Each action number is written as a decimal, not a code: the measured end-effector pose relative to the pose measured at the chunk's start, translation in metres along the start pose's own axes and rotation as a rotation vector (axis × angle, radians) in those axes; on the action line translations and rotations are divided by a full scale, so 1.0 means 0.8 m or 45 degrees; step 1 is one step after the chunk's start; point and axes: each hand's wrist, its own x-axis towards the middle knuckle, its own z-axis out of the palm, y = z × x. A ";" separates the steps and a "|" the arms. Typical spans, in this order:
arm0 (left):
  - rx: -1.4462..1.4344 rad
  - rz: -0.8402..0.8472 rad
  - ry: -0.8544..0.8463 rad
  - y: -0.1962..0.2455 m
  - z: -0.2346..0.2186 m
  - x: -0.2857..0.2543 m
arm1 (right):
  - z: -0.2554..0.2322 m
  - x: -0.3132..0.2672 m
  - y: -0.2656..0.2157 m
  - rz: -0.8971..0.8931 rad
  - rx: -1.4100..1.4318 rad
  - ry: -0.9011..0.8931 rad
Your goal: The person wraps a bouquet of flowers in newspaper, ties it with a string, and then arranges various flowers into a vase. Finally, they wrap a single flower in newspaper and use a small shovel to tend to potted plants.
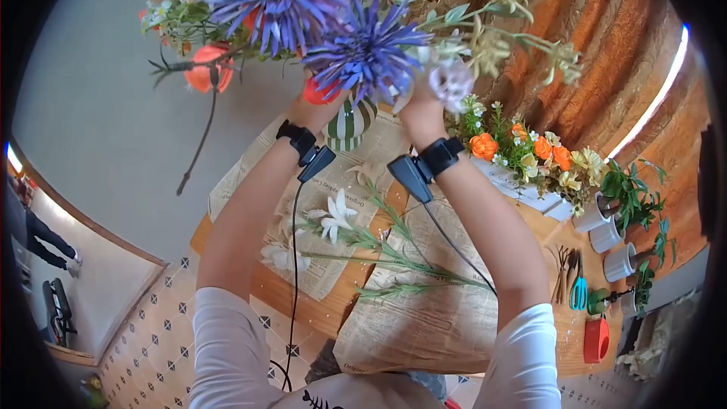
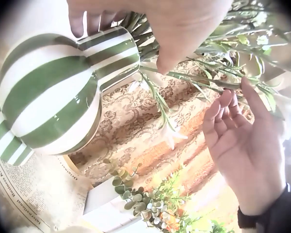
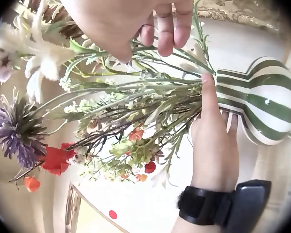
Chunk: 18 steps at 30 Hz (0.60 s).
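Observation:
A round vase (image 2: 48,97) with green and white stripes has a tall bunch of artificial flowers (image 3: 136,107) in its neck. My left hand (image 3: 216,145) grips the neck, thumb by the stems and other fingers behind it. My right hand (image 2: 247,150) is raised beside the stems with relaxed, slightly bent fingers, the fingertips right at a green stem. In the head view, large purple blooms (image 1: 367,49) partly cover both hands. A white lily (image 2: 169,133) hangs out over the vase's rim.
White lily stems (image 1: 337,216) lie on newspaper (image 1: 424,326) over the wooden table. At the right stand a white planter of orange flowers (image 1: 541,148), small potted plants (image 1: 606,235), teal-handled scissors (image 1: 578,291) and a red tape-like roll (image 1: 597,339). Patterned curtains hang behind.

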 end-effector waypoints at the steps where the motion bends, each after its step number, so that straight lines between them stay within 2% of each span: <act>1: -0.050 0.003 -0.007 0.006 -0.003 -0.002 | 0.002 -0.001 -0.002 0.180 0.207 -0.036; 2: 0.030 0.083 -0.024 0.001 -0.002 -0.002 | 0.003 -0.002 -0.005 0.370 0.424 -0.042; 3: -0.237 0.094 -0.013 0.000 0.005 0.001 | 0.004 -0.002 -0.008 0.559 0.623 -0.017; 4: -0.516 0.107 -0.005 0.004 0.010 0.003 | -0.011 0.000 -0.018 0.324 0.409 -0.045; 5: -0.782 0.124 0.001 0.009 0.015 0.006 | -0.013 0.001 -0.016 0.243 0.314 -0.055; 6: -0.404 0.129 -0.003 0.010 0.010 0.002 | -0.015 0.003 -0.016 0.162 0.217 -0.060; 7: -0.533 0.103 0.041 0.000 0.023 0.007 | -0.017 0.004 -0.014 0.083 0.122 -0.058; 9: -0.794 0.065 0.138 -0.020 0.049 0.015 | -0.023 0.011 -0.007 0.049 0.216 0.032; 11: -1.175 0.026 0.092 -0.037 0.065 0.016 | -0.030 0.017 -0.008 -0.034 0.085 0.041; 12: -1.304 0.009 0.079 -0.045 0.072 0.016 | -0.035 0.017 -0.009 0.037 0.157 -0.022; 15: -0.938 -0.074 0.069 -0.031 0.069 0.017 | -0.034 0.013 0.004 0.259 0.427 -0.306; 16: -0.866 -0.090 0.064 -0.022 0.065 0.017 | -0.038 0.024 -0.014 0.346 0.359 -0.396; 18: -0.164 0.223 0.317 0.014 0.039 0.014 | -0.029 0.030 -0.027 0.435 0.287 -0.477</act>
